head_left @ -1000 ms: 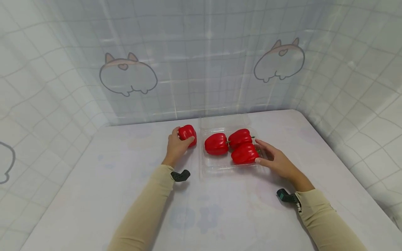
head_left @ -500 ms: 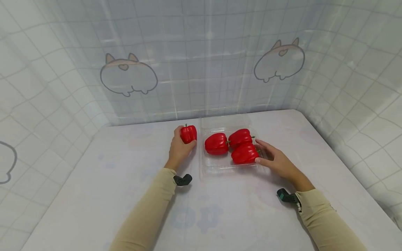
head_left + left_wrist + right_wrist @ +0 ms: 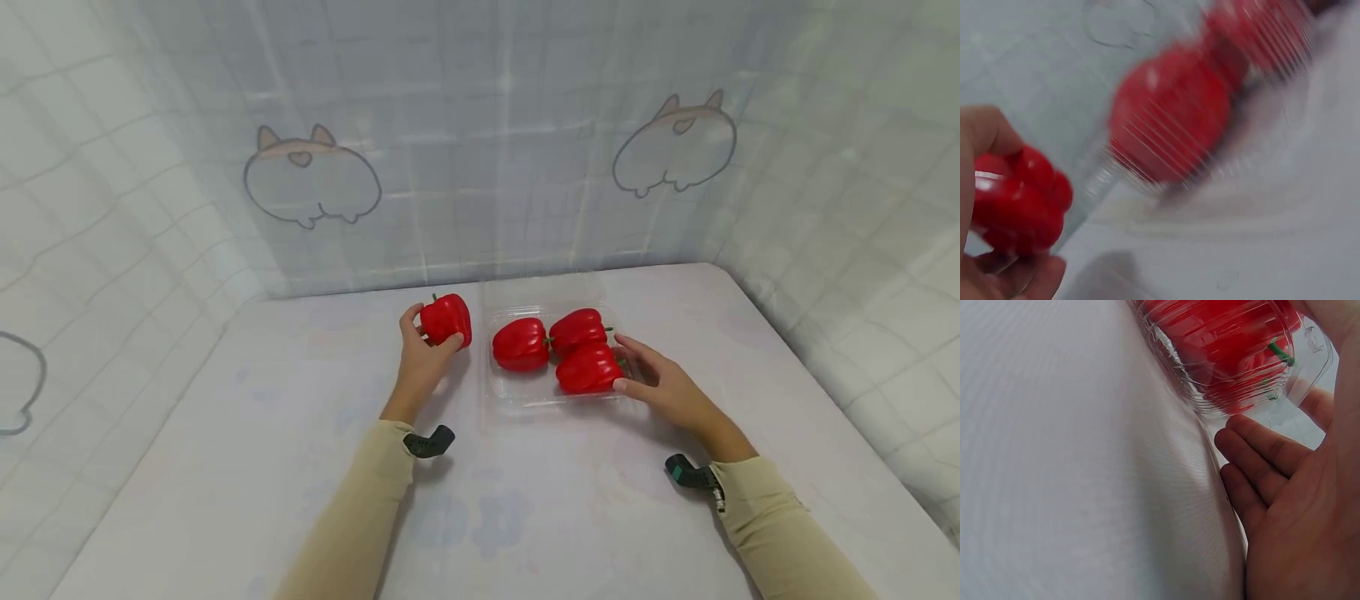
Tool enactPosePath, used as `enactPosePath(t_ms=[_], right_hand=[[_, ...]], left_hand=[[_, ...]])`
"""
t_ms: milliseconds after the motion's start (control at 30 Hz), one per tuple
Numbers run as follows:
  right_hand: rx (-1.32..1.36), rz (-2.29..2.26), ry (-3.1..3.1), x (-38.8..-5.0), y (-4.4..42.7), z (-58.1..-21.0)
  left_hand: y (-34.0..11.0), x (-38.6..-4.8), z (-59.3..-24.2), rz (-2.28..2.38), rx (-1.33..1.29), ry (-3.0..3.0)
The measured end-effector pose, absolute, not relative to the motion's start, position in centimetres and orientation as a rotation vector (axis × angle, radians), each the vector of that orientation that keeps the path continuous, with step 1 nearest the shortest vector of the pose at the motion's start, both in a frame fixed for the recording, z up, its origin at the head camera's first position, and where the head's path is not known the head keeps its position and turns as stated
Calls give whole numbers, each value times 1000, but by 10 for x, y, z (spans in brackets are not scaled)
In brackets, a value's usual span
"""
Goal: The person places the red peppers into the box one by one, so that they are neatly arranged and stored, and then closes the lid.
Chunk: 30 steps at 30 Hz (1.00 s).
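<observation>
My left hand holds a red bell pepper between thumb and fingers, left of a clear plastic clamshell box. Its green stem points up and away in the head view; in the left wrist view the held bell pepper shows its lobed end. Three more red bell peppers lie on their sides in the box: one at left, one at back right, one at front right. My right hand rests with relaxed, spread fingers at the box's right edge, thumb and index finger by the rim.
The box's clear lid is folded back toward the rear curtain. A pale patterned cloth covers the table. Grid-patterned curtains hang behind it and along both sides.
My left hand has turned the held bell pepper, bringing its stem into sight, then shifted slightly left with it. The right hand and the box stay in place.
</observation>
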State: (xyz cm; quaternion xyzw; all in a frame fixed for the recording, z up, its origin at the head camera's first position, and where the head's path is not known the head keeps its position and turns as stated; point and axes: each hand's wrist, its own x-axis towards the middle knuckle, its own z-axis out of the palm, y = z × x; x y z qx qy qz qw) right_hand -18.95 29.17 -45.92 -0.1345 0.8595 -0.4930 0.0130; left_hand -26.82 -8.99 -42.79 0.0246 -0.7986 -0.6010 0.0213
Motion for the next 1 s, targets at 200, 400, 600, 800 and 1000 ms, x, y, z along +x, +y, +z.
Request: enactPosePath(t_ms=[200,400,600,800,1000], right_hand=[[-438,-1522,2701,-191,296,-456],[-414,-1531,2678,-190,293,-459],[-423,-1533,2674,-188,292,-461],[-434,-1516,2698,-187,293,-462],[-435,-1506,2717,-188,292,-461]], left_hand=[[-93,-250,-416,-2066,-50,-2378],[-90,-238,-418,-2225,-198,-2296],[-85,-231,-422,-2289,-264,-2211],[-82,-227,-422,-2132,-239,-2357],[-86,-227,-419,-2063,-240,-2398]])
